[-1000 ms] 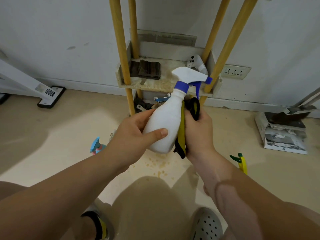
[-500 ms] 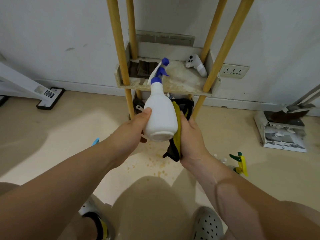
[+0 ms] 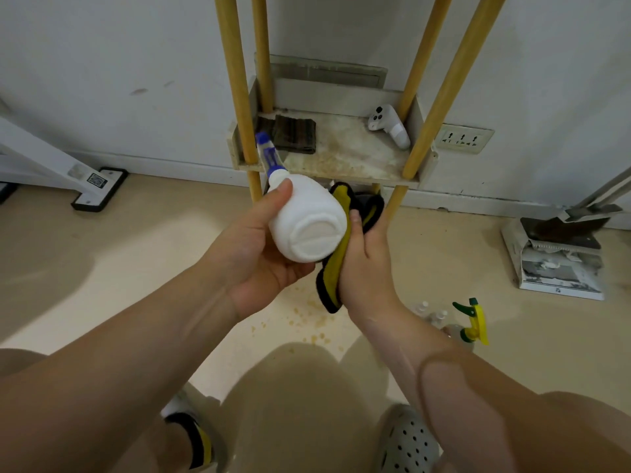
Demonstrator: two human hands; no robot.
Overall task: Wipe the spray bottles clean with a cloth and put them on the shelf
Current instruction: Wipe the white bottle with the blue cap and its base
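Observation:
My left hand (image 3: 254,254) grips a white spray bottle (image 3: 309,221) with a blue nozzle, tipped so its round base faces me and the nozzle points away toward the shelf. My right hand (image 3: 367,257) holds a yellow cloth with black edging (image 3: 336,254) pressed against the bottle's right side. The shelf (image 3: 345,155) with yellow poles stands just beyond, its stained tray holding a dark folded cloth (image 3: 295,133) and a white controller (image 3: 389,126). A second spray bottle with a yellow-green nozzle (image 3: 469,322) stands on the floor at my right.
A wall socket (image 3: 462,139) sits right of the shelf. A dustpan on a white box (image 3: 560,250) lies on the floor at far right. A white stand with a black foot (image 3: 99,187) is at left. Small clear bottles (image 3: 430,312) stand near the yellow-nozzle bottle.
The bottle has tilted further over, from nearly upright to base toward me with the nozzle swung left and away. Both hands stayed on it, the cloth still against its right side.

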